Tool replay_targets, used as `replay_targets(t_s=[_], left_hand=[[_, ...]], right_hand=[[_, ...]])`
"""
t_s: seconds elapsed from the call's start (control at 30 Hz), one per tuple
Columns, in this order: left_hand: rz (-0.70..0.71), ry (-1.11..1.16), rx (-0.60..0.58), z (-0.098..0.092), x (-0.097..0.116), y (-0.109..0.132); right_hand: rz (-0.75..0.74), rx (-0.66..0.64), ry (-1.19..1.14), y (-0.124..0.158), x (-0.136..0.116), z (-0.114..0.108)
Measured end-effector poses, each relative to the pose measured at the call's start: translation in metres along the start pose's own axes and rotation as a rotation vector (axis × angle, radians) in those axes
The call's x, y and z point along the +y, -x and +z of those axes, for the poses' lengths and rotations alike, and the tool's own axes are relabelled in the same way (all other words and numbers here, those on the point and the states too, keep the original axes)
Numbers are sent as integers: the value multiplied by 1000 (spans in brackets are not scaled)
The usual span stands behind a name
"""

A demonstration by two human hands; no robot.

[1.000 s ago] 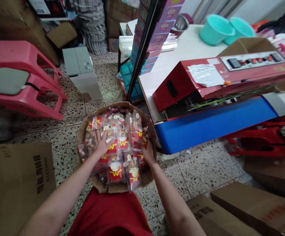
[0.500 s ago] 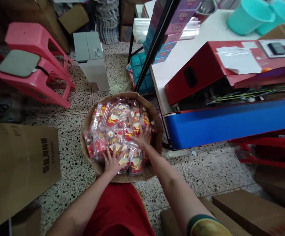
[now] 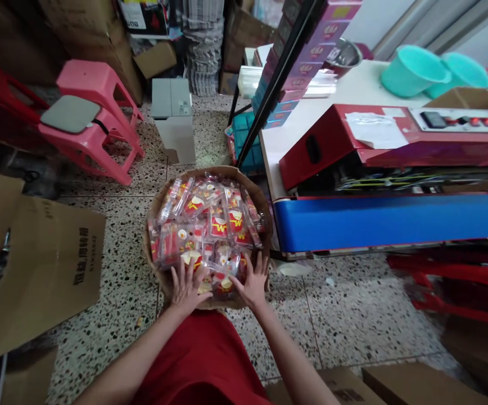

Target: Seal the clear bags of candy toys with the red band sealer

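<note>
Round cardboard tub (image 3: 265, 205) sits on the floor (image 3: 345, 315) right in front of the person, heaped to the rim w/ red snack packets (image 3: 214, 219). Looks full or close to it, little room left on top. Left hand (image 3: 189, 284) & right hand (image 3: 252, 281) lie flat on the nearest packets, each grip released, fingers spread, holding nothing. Blue belt (image 3: 387, 219) edge is just beside the tub's right rim, black pole (image 3: 278, 79) foot close behind. Flat carton (image 3: 50, 264) lies left, apart. Open floor near right; pink stool (image 3: 92, 124) well off.
</note>
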State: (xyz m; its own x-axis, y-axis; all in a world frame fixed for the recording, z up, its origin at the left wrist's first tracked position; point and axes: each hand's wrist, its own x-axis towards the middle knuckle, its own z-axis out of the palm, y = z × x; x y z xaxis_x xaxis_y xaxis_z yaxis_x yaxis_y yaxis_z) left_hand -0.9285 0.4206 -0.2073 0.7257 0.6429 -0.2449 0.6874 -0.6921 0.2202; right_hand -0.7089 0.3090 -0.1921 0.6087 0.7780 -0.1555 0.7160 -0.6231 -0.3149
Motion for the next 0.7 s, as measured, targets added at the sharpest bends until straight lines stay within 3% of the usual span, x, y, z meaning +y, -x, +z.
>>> replay_targets(t_s=[0.1, 0.2, 0.3, 0.4, 0.5, 0.6, 0.7], left_hand=[[-7, -48, -93, 20, 9, -9], [-43, -102, -228, 41, 13, -3], [-56, -117, -279, 41, 10, 5], [-8, -97, -253, 22, 1, 16], [88, -93, -193, 10, -6, 44], [134, -130, -172, 20, -20, 82], [207, -175, -230, 41, -36, 83]], right_hand=[[-60, -136, 70, 1, -2, 14], [-103, -447, 104, -9, -11, 40], [-96, -639, 104, -14, -19, 58], [-153, -547, 57, -7, -14, 48], [-194, -384, -14, 26, 5, 24], [-246, -322, -47, 82, 12, 15], [-370, -350, 40, 112, 9, 35]])
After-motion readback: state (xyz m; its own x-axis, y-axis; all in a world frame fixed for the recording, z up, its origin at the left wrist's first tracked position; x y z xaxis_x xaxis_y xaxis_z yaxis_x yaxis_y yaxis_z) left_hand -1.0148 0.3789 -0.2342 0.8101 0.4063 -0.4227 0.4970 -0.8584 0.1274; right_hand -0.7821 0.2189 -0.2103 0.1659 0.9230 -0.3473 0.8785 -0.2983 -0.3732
